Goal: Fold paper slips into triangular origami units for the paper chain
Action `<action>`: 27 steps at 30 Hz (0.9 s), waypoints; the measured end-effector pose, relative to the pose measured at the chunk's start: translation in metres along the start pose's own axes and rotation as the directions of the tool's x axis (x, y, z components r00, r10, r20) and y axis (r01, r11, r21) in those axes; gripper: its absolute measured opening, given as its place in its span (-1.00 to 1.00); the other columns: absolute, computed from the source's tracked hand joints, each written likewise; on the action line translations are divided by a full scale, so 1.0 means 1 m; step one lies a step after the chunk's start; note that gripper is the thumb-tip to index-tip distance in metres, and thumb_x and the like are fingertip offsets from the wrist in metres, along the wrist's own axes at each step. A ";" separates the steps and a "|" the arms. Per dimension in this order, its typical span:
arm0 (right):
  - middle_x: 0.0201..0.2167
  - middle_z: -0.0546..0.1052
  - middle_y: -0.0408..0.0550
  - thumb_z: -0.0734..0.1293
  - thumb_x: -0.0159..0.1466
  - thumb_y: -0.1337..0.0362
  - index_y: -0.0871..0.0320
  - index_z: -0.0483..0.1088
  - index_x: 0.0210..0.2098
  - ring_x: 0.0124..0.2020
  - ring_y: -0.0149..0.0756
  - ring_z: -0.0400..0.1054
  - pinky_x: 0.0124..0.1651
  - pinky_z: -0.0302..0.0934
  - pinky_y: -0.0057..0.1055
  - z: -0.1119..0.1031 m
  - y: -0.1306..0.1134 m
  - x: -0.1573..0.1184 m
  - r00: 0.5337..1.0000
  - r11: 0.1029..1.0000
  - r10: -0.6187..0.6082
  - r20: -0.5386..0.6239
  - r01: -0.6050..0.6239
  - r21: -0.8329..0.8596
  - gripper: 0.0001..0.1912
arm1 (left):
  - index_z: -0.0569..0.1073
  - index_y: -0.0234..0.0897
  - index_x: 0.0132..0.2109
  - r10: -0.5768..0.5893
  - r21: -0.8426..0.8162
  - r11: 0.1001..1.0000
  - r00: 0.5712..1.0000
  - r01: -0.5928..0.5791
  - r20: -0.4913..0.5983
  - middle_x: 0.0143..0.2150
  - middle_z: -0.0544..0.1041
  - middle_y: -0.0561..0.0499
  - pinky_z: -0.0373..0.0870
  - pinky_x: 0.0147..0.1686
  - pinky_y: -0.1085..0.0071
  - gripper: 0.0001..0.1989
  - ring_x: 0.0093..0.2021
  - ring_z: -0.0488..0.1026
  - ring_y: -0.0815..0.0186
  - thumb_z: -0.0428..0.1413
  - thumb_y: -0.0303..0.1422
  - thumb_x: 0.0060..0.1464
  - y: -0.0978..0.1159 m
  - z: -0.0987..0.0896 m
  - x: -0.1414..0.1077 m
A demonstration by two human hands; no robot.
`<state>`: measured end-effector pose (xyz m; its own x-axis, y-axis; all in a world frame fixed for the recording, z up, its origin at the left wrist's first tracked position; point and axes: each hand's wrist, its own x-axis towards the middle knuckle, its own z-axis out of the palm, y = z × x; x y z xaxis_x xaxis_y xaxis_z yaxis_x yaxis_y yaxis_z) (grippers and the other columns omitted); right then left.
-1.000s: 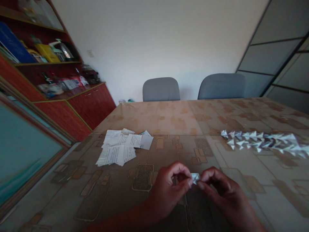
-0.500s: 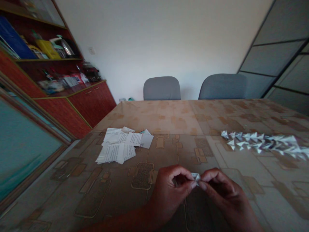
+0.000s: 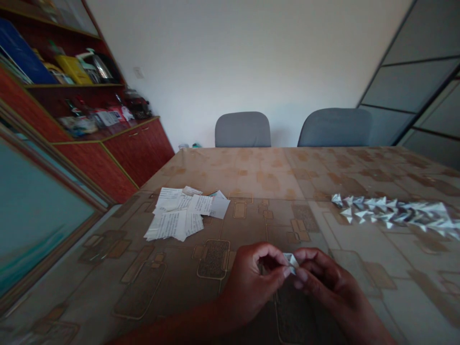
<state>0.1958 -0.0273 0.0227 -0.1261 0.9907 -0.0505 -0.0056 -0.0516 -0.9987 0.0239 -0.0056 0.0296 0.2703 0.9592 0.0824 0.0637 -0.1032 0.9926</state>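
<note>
Between my two hands is a small folded piece of paper, white with some print. My left hand pinches its left side between thumb and forefinger. On the other side, my right hand has its thumb and fingers closed on the right edge. Both hands are just above the table, near its front. Fingertips cover part of the paper, so its full shape is hidden. A loose pile of printed paper slips lies to the left. Rows of folded paper pieces with pointed tips lie at the right.
The table has a patterned brown cover. Two grey chairs stand at its far edge by the white wall. A red-brown cabinet with shelves of bottles, a kettle and folders is at the left.
My right hand's fingers have shifted slightly left and up over the paper, which looks a little more tilted. My left hand keeps its pinch. The view has moved slightly.
</note>
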 end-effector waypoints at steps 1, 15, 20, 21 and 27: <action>-0.53 0.52 -0.16 0.42 0.15 -0.01 0.06 0.39 -0.21 -0.48 -0.35 0.41 -0.39 0.30 -0.49 0.000 0.001 0.000 1.000 1.000 0.025 -0.001 -0.025 0.006 -0.66 | 0.51 -0.34 -0.40 0.000 0.003 1.000 1.000 0.000 0.002 -0.46 0.52 0.03 0.33 -0.39 0.49 -0.98 -0.43 0.43 0.36 0.18 -0.51 -0.04 -0.001 -0.001 0.000; -0.63 0.41 -0.16 0.35 0.15 -0.12 0.12 0.38 -0.55 -0.54 -0.37 0.29 -0.45 0.21 -0.49 0.005 -0.008 -0.001 1.000 0.990 0.030 0.007 -0.029 -0.136 -0.56 | 0.51 -0.33 -0.41 0.126 0.049 0.991 0.992 -0.125 -0.027 -0.46 0.53 0.01 0.33 -0.38 0.49 -0.97 -0.43 0.43 0.36 0.21 -0.47 -0.04 -0.001 0.002 -0.002; -0.59 0.42 -0.17 0.32 0.22 -0.06 0.13 0.40 -0.51 -0.51 -0.38 0.30 -0.43 0.22 -0.51 0.004 -0.005 -0.005 0.999 0.989 0.008 0.031 -0.003 -0.148 -0.61 | 0.49 -0.34 -0.44 0.022 0.024 0.999 1.000 -0.022 -0.019 -0.49 0.52 0.01 0.32 -0.42 0.50 -0.92 -0.46 0.42 0.36 0.18 -0.43 -0.02 -0.002 0.001 -0.002; -0.58 0.42 -0.16 0.31 0.24 -0.05 0.13 0.41 -0.49 -0.50 -0.38 0.31 -0.42 0.22 -0.51 0.003 -0.004 -0.005 0.999 0.989 0.006 0.043 0.001 -0.150 -0.61 | 0.49 -0.34 -0.44 0.018 0.027 0.999 1.000 -0.017 -0.018 -0.49 0.51 0.01 0.32 -0.42 0.50 -0.92 -0.46 0.42 0.36 0.18 -0.42 -0.01 -0.002 0.001 -0.001; -0.51 0.49 -0.14 0.35 0.22 0.04 0.13 0.44 -0.43 -0.44 -0.34 0.37 -0.38 0.24 -0.51 0.003 0.005 -0.006 0.998 0.981 0.013 0.053 -0.003 -0.196 -0.71 | 0.50 -0.34 -0.42 0.001 0.044 0.999 1.000 0.000 -0.022 -0.46 0.53 -0.01 0.33 -0.39 0.48 -0.93 -0.43 0.44 0.33 0.18 -0.42 -0.03 -0.004 0.001 -0.001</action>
<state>0.1938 -0.0342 0.0183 -0.1789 0.9818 -0.0630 0.1894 -0.0285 -0.9815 0.0247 -0.0064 0.0256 0.2497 0.9646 0.0854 0.1055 -0.1147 0.9878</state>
